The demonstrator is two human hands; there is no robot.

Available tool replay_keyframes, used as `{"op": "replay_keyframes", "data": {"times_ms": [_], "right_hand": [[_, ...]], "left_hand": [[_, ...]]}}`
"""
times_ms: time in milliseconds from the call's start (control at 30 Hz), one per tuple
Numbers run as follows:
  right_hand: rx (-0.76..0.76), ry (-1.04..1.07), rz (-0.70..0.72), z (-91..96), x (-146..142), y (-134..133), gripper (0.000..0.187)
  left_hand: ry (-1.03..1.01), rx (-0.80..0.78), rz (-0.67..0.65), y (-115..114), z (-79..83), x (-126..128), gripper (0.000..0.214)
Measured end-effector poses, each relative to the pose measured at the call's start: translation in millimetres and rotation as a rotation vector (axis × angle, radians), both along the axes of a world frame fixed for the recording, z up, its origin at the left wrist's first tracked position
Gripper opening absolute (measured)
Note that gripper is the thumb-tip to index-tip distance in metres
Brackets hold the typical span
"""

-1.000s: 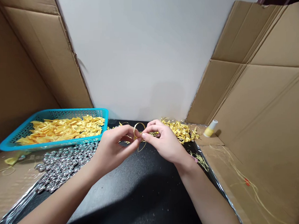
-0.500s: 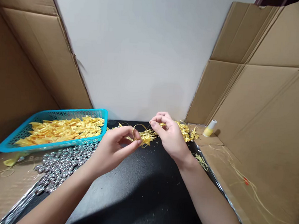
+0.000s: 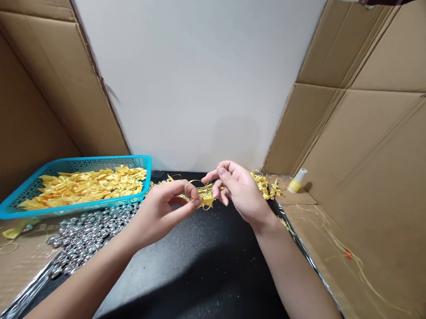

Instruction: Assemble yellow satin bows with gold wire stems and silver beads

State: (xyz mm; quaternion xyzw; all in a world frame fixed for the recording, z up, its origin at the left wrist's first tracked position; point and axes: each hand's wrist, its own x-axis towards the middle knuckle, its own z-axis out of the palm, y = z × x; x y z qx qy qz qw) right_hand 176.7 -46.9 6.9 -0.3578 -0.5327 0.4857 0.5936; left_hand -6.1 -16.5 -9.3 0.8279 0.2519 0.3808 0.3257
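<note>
My left hand [image 3: 170, 207] pinches a thin gold cord [image 3: 196, 180] between thumb and forefinger, and the cord bends up in a small loop toward the other hand. Close to those fingertips is a yellow ribbon bow [image 3: 207, 201]; whether it hangs from the cord or lies with the bundle behind cannot be told. My right hand [image 3: 242, 190] is bent, its thumb pressed to the forefinger, the cord running to its fingers and the lower fingers curled apart. Behind both hands, a bundle of gold cords [image 3: 192, 197] is partly hidden.
On the left a blue plastic basket [image 3: 145, 174] holds many yellow ribbon bows [image 3: 88, 185]. Silver beads [image 3: 86, 233] lie in front of it on the black mat [image 3: 198, 274]. More bows [image 3: 267, 184] and a thread spool [image 3: 297, 181] are at right. Cardboard walls [image 3: 373, 140] stand either side.
My right hand has turned, its forefinger reaching left and its lower fingers dropping in front of the gold cords. The cord loop has become lower and flatter. My left hand stays nearly still.
</note>
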Motion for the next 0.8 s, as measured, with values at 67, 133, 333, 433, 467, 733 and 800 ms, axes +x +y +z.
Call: {"op": "replay_keyframes", "data": {"times_ms": [67,133,333,433,467,733,800], "right_hand": [[0.006,0.031,-0.042,3.0,7,1,0.023],[0.047,0.05,-0.151,6.7,17,1,0.026],[0.102,0.095,-0.281,15.0,32,-3,0.026],[0.104,0.113,-0.156,15.3,26,-8,0.023],[0.107,0.11,-0.119,15.1,24,-10,0.022],[0.216,-0.061,-0.142,9.3,12,-11,0.022],[0.216,-0.08,-0.17,6.3,10,-8,0.021]], "left_hand": [[0.02,-0.024,-0.008,1,-1.3,1,0.015],[0.025,-0.058,-0.018,2,-2.6,2,0.015],[-0.01,-0.145,-0.029,2,-4.9,5,0.016],[-0.061,-0.159,-0.023,1,-6.1,7,0.015],[-0.077,-0.158,-0.019,0,-6.6,7,0.014],[-0.087,-0.036,0.03,-6,-5.7,7,0.008],[-0.075,0.004,0.057,-8,-3.8,7,0.008]]}}
